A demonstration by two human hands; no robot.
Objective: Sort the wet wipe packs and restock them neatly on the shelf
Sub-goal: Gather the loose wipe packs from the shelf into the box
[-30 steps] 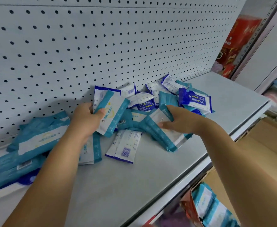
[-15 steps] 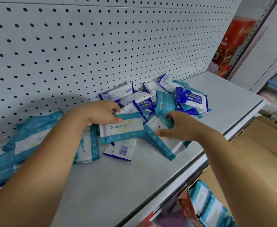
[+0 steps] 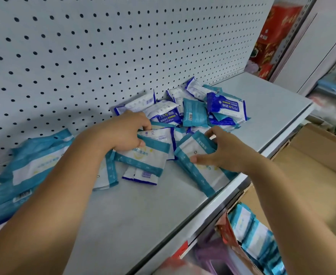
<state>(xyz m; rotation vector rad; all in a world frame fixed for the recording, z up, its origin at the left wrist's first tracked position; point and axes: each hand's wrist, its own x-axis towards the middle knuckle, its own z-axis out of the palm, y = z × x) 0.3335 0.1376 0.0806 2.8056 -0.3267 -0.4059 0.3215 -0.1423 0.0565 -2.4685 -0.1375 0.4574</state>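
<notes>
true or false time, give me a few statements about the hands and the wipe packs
1. The left hand holds a teal pack. True.
2. The right hand hangs clear of every pack. False: it grips a second teal pack near the front edge of the shelf.
3. Dark blue packs lie at the back by the pegboard. True.
4. Packs hang from the pegboard. False: none hang there.

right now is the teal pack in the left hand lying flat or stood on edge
Lying flat, face up: the teal pack rests on other packs, printed front showing, left hand gripping its edge.
</notes>
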